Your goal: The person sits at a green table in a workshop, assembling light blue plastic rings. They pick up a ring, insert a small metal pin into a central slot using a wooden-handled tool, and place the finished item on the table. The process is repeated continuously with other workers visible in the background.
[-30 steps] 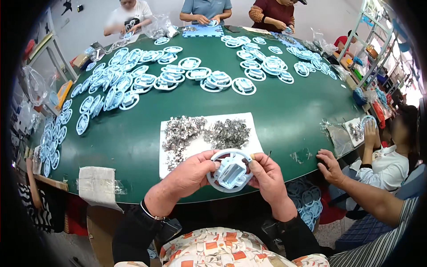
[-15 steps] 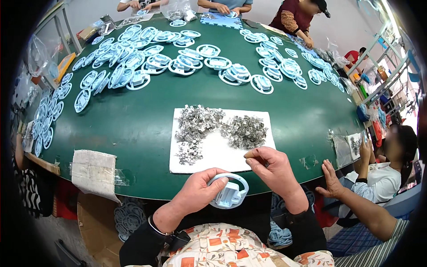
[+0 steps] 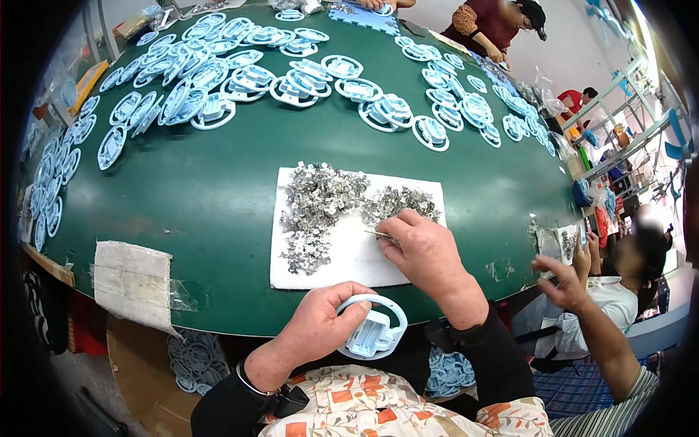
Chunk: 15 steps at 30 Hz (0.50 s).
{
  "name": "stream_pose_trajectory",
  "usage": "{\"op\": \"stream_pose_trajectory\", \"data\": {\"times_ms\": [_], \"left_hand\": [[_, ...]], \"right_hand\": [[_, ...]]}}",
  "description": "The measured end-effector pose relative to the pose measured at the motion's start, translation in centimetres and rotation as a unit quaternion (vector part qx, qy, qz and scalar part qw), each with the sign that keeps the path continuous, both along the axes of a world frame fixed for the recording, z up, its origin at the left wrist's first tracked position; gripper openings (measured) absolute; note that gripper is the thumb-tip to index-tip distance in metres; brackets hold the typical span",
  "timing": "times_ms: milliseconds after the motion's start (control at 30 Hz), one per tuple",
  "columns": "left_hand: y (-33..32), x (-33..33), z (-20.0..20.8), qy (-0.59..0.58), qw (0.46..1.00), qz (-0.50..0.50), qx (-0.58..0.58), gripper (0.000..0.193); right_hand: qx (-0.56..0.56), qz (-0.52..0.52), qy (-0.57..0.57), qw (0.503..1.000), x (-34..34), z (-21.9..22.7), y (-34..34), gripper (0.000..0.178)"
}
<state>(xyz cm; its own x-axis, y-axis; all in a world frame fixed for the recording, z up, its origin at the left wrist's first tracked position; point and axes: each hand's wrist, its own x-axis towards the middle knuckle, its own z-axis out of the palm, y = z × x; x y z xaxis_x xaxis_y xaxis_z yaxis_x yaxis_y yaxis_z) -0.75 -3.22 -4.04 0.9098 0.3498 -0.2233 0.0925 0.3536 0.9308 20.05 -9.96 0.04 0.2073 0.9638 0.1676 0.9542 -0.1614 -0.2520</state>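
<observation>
We record an assembly workshop: several people [image 3: 484,35] around a large green table [image 3: 218,193], many matching light-blue plastic parts [image 3: 215,109], small metal pieces [image 3: 309,211] heaped on a white slab [image 3: 349,264], metal shelving [image 3: 625,152].

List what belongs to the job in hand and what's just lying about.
Apparently part of the job:
light-blue ringed part, in left hand
thin object, in right hand
metal pieces on white pad
similar blue parts on table

Seemingly just lying about:
off-white cloth
orange object, far left

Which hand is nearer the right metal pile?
Right. The right hand is at the near edge of the pile; the left hand is farther back, holding a blue plastic part.
</observation>
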Motion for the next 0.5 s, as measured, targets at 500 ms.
{"op": "stream_pose_trajectory", "data": {"times_ms": [500], "left_hand": [[-0.2,0.5,0.4,0.019,0.999,0.016,0.040,0.026]], "right_hand": [[-0.013,0.025,0.130,0.991,0.9,-0.2,-1.0,0.016]]}}
